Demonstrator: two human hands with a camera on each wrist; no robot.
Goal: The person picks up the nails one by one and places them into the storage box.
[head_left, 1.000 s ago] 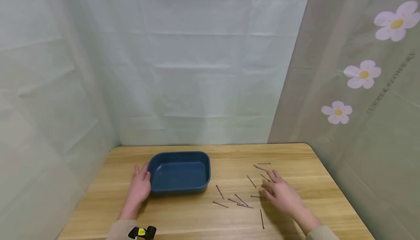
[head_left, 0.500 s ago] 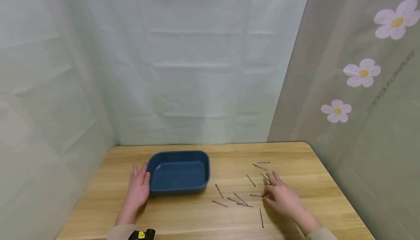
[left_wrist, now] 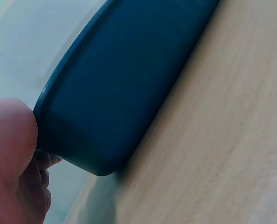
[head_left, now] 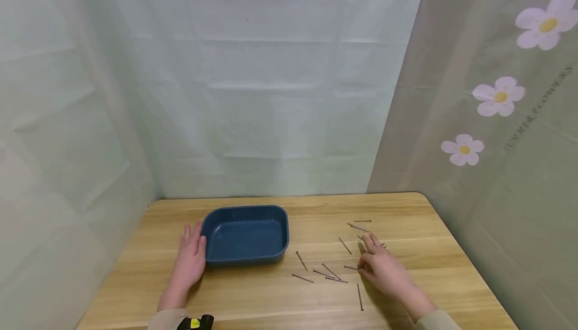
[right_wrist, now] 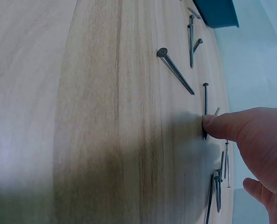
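Right hand (head_left: 381, 270) shifted onto flat nail (right_wrist: 205, 105) (crosswise).

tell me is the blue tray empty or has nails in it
Empty: the blue tray shows only bare floor, and the nails all lie on the table.

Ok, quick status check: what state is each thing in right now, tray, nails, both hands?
Blue tray: upright on the table, nothing visible inside.
Nails: scattered loose and flat on the wood, right of the tray, none in it.
Left hand: fingers straight, resting against the tray's left wall.
Right hand: among the nails, a fingertip touching one nail; nothing lifted.
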